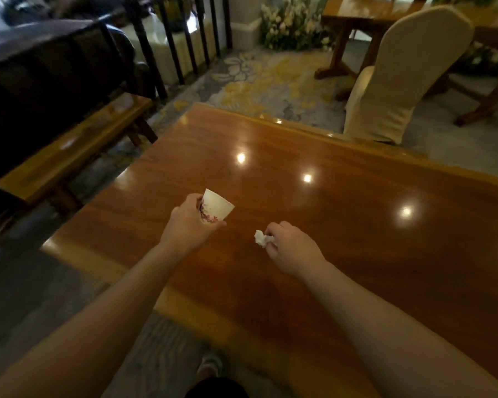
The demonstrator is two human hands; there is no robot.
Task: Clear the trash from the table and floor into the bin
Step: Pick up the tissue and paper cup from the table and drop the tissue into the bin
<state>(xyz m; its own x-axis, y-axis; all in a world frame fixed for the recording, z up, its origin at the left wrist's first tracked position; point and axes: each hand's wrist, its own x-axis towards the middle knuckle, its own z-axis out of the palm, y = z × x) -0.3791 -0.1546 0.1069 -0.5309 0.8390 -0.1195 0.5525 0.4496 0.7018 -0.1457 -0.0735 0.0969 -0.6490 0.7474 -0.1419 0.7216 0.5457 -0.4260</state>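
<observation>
The trash is seen as two small pieces, and both are held above the table, one in each hand. At the very bottom of the view a shoe [210,366] is visible on the grey floor, close to the near edge of the wooden table [342,225]. The table top is glossy and reddish brown, with a lighter border, and round reflections of lamps are seen on it.

Over the near part of the table the right hand [292,248] is closed on a crumpled tissue [262,238]. The tissue is white, small and wrinkled into a ball, and it sticks out from between the fingertips on the left side of the hand. A little farther and to the left, the left hand [189,222] is clamped around a paper cup [216,207]. The cup is white with a dark red pattern on its side, and it is tilted, with its end pointed up and to the right. The two hands are kept apart, with bare table surface seen between them.

Beyond the far edge of the table a chair in a cream cover [400,79] is placed on a carpet with yellow flowers [270,79]. To the left a low wooden bench [72,150] stands beside a dark railing [167,44]. White flowers [293,21] are seen at the back.
</observation>
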